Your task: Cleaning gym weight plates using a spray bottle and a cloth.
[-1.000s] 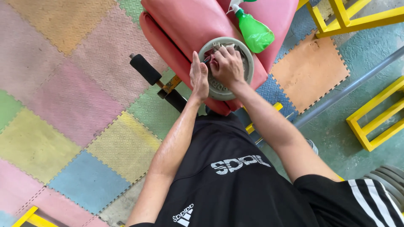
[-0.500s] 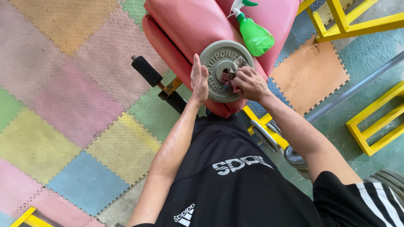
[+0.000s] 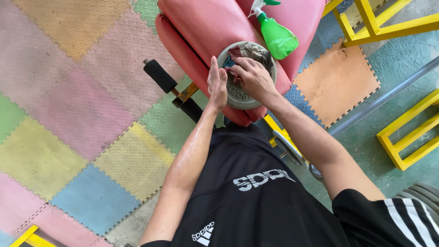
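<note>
A grey weight plate lies flat on the near end of a red padded bench, where the person's right hand presses a crumpled rag of grey and dark red onto the plate's upper face, fingers closed over the cloth. The left hand, open with fingers straight and together, rests edge-on against the plate's left rim. A green spray bottle stands on the bench just beyond the plate, with yellow metal frames off to the plate's right on the coloured foam floor tiles.
</note>
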